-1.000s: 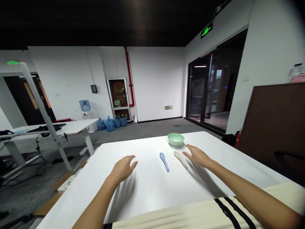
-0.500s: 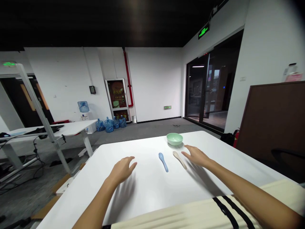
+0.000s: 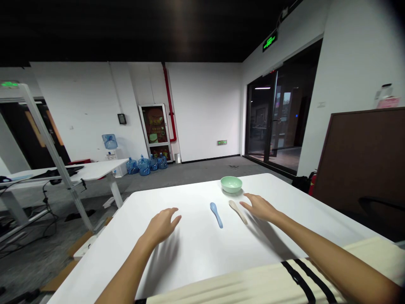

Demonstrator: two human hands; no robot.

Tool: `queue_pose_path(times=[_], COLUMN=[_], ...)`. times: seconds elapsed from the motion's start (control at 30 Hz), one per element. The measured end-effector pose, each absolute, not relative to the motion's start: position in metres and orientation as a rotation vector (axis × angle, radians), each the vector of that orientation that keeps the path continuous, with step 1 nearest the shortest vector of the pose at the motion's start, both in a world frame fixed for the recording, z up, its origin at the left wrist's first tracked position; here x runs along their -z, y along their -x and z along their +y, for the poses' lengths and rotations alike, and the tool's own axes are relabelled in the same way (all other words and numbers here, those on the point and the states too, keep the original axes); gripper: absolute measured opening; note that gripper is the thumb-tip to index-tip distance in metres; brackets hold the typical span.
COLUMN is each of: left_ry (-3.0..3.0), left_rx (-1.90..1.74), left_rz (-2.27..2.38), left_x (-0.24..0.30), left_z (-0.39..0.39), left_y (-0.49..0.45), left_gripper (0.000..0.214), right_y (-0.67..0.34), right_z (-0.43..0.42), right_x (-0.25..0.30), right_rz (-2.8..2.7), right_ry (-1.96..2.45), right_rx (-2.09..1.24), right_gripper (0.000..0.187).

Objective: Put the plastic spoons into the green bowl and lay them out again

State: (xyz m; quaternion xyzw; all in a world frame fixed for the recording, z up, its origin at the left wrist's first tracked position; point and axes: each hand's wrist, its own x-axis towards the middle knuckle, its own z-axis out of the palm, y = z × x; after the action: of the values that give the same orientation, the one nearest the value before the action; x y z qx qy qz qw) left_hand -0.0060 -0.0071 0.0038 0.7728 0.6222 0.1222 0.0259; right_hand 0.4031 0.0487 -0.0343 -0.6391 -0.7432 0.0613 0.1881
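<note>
A green bowl [image 3: 231,184] stands upright near the far edge of the white table [image 3: 196,249]. In front of it lie two spoons side by side: a blue spoon [image 3: 216,215] and, to its right, a beige spoon [image 3: 238,212]. My left hand [image 3: 163,225] hovers over the table left of the blue spoon, thumb and fingers apart, holding nothing. Just right of the beige spoon, my right hand [image 3: 260,207] is also held above the table with fingers apart and no object in it. Its thumb is close to the beige spoon.
To the left, a second white table [image 3: 104,168] carries cables and dark items beside a metal post [image 3: 47,131]. Several blue water bottles [image 3: 144,165] stand on the floor near the wall. A brown partition [image 3: 367,169] rises at the right, with a glass door [image 3: 281,122] behind.
Both hands keep the same open pose above the table. The bowl and spoons stay in place; the whole view has shifted very slightly.
</note>
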Motion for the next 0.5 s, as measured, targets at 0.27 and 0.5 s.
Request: queue_pose_path(times=[0.27,0.5], left_ry=[-2.379,-2.391], left_rx=[-0.38,-0.364], left_rz=[1.919,1.895], left_x=[-0.003,-0.003], left_z=[-0.007,-0.007], left_y=[0.007,0.008], left_gripper=[0.054,0.054], right_y=[-0.405,-0.402], right_z=[0.052,0.059], right_x=[0.038,0.034], right_rz=[-2.094,-2.106], right_ry=[1.826,1.838], right_rx=[-0.174,-0.14], right_gripper=[0.063,0.058])
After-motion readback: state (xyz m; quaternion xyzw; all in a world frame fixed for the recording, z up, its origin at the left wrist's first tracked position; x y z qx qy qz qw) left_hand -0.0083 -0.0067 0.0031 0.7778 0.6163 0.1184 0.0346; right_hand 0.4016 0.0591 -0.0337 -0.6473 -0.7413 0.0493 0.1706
